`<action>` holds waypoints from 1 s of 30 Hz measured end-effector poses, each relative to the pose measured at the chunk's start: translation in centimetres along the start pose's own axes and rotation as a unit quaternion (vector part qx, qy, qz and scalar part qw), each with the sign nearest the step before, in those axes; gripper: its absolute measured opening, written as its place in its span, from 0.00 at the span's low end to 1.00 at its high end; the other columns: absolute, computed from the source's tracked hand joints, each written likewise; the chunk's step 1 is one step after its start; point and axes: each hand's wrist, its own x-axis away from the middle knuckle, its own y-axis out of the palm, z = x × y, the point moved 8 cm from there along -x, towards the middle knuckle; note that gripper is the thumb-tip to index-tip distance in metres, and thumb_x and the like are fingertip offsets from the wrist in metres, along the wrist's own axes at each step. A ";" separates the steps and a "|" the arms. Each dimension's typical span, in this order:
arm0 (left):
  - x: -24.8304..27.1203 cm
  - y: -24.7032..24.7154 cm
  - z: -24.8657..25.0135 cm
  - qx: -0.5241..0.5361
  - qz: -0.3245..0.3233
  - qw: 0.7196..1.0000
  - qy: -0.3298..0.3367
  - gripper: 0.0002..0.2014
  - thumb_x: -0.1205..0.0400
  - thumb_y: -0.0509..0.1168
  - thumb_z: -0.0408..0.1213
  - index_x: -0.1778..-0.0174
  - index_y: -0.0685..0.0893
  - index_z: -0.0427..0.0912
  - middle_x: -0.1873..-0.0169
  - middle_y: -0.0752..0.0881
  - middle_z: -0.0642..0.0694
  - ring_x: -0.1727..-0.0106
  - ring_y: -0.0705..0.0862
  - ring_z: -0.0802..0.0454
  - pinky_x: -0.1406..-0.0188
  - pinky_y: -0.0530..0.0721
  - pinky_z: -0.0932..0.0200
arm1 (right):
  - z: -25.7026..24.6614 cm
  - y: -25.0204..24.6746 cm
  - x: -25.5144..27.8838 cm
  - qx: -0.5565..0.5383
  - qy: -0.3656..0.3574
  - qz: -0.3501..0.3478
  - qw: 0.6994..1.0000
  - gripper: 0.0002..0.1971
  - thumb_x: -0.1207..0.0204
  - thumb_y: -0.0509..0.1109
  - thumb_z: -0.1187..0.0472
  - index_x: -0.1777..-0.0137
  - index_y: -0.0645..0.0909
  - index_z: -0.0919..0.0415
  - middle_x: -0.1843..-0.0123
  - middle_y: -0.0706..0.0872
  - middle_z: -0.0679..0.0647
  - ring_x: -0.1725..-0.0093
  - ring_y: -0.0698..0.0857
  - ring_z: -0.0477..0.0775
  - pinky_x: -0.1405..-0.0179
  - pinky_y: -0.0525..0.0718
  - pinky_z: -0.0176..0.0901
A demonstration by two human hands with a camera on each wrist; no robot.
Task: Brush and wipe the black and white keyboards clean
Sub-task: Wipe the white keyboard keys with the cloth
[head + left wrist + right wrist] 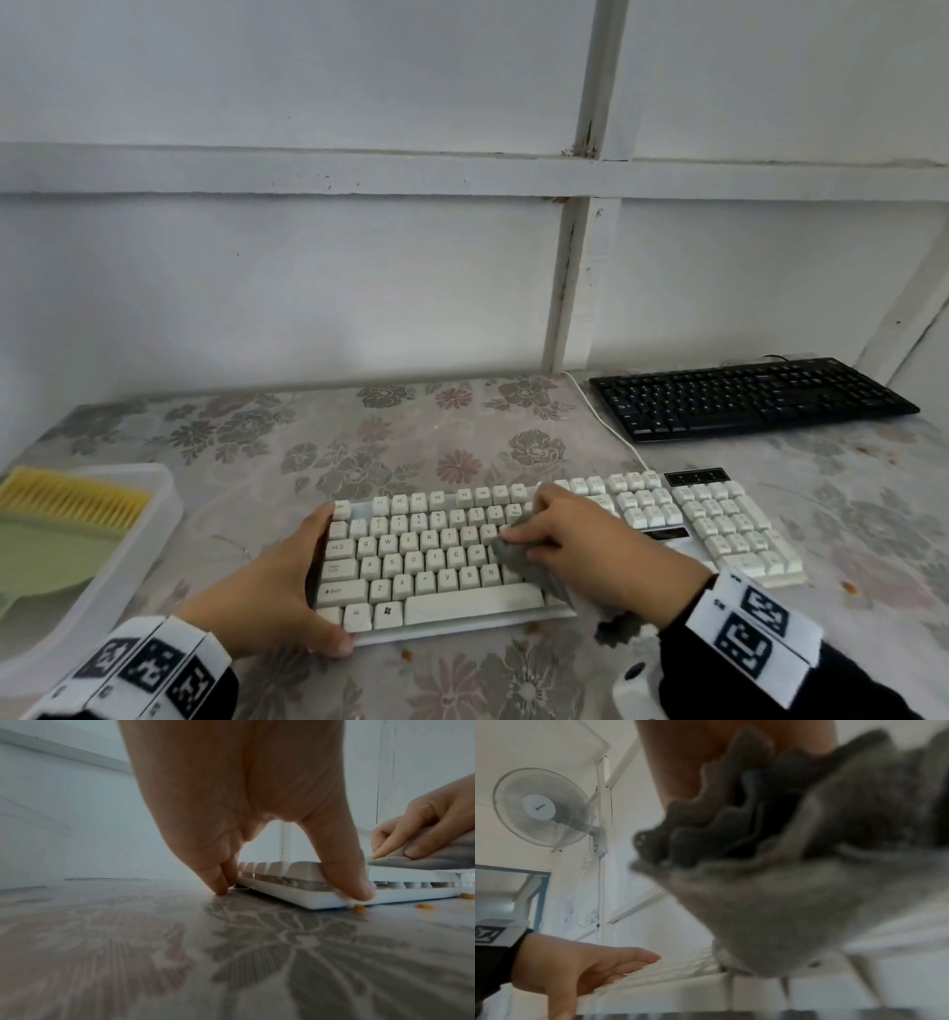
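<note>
The white keyboard (441, 560) lies across the table's front middle. My left hand (321, 575) braces its left end: the thumb presses the front corner and the straight fingers (221, 882) run along the side down to the table. My right hand (521, 545) pinches a crumpled grey cloth (511, 560) and holds it down on the keys near the keyboard's middle. In the right wrist view the cloth (782, 892) fills most of the picture and hides my fingers. The black keyboard (750, 398) sits at the back right, untouched.
A clear plastic tray (154, 514) at the left holds a yellow-bristled brush (72, 498) and a green dustpan (46, 560). Orange crumbs (358, 908) lie by the white keyboard's front edge. A white cable (606, 421) runs back toward the wall.
</note>
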 end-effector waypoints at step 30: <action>0.3 0.0 0.3 -0.018 -0.002 1.000 -0.011 0.69 0.50 0.83 0.52 0.20 0.42 0.54 0.30 0.69 0.60 0.29 0.70 0.59 0.24 0.65 0.58 | -2.1 0.7 -1.5 0.039 -0.019 -0.028 0.999 0.13 0.19 0.64 0.61 0.40 0.86 0.57 0.48 0.67 0.51 0.57 0.74 0.48 0.65 0.65 0.26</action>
